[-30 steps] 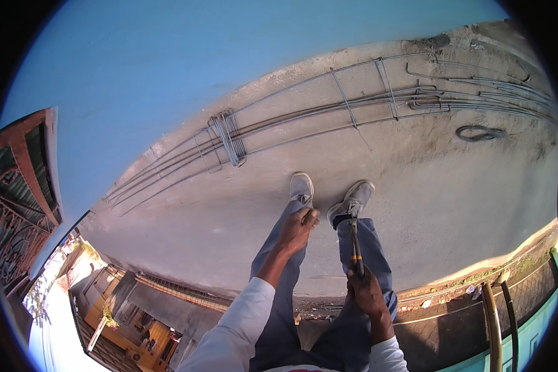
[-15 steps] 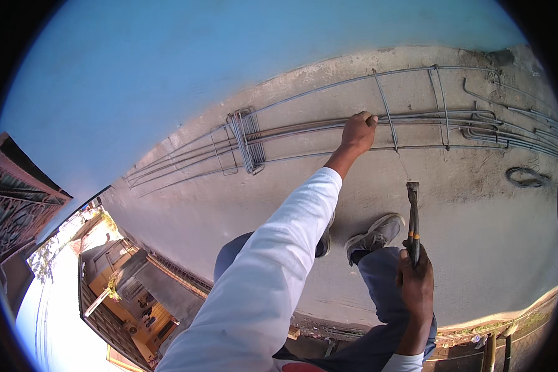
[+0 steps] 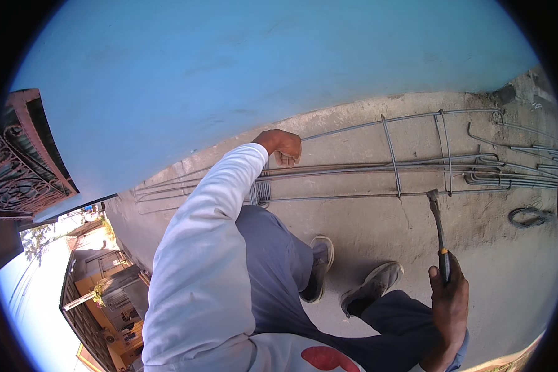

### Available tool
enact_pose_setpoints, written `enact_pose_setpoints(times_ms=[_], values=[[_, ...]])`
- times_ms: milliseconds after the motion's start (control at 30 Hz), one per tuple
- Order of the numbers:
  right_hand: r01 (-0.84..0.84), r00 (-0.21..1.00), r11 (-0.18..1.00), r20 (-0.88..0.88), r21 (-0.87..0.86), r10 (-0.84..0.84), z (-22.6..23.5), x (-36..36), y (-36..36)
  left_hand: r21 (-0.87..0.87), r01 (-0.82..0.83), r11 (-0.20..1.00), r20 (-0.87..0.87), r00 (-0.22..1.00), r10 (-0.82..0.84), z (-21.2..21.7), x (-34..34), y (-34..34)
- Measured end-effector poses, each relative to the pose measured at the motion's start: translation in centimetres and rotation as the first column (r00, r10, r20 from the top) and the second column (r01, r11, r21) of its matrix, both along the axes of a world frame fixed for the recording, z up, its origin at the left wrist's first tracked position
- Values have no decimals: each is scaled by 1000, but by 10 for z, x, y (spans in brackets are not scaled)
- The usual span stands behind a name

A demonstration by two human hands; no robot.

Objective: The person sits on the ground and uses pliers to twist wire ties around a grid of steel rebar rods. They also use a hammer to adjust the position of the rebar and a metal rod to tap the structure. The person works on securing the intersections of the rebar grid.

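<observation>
My left hand point(image 3: 283, 147) has its fingers curled over the upper long steel bar point(image 3: 347, 126), close to a bunch of stirrups point(image 3: 263, 189). What lies inside those fingers is hidden. My right hand point(image 3: 450, 297) grips the handles of a pair of pincers point(image 3: 439, 223), its dark head pointing away from me beside the lower bar. Two spaced stirrups, one point(image 3: 391, 155) left of the other point(image 3: 446, 152), cross the long bars. A thin tie wire point(image 3: 405, 214) hangs below the left one. Several loose bars point(image 3: 347, 168) run through the middle.
A coil of dark wire point(image 3: 529, 217) lies on the concrete at the right. More bent bars point(image 3: 539, 180) are heaped behind it. The blue wall point(image 3: 279, 62) rises along the far side. My shoes point(image 3: 375, 285) stand on the near side of the bars.
My left hand has left the middle bars and moved left to the upper bar near the bunched stirrups. My right hand has shifted right with the pincers, which look turned more edge-on.
</observation>
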State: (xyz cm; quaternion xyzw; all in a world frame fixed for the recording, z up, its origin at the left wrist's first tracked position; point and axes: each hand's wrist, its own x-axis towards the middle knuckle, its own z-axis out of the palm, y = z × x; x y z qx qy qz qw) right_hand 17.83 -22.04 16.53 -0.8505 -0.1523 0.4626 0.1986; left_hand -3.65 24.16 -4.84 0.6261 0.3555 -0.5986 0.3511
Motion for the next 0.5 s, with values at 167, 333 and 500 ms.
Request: enact_pose_setpoints(times_ms=[167, 333, 500], values=[[-223, 971, 971, 110, 88, 213, -4, 11, 13, 374, -591, 715, 299, 806, 511, -6, -165, 76], [-386, 915, 922, 143, 43, 377, -24, 7, 13, 760, 309, 572, -26, 894, -448, -110, -329, 49], [-360, 926, 932, 136, 35, 352, -43, 3, 15, 221, -939, 262, 653, 342, 675, -155, -346, -6]])
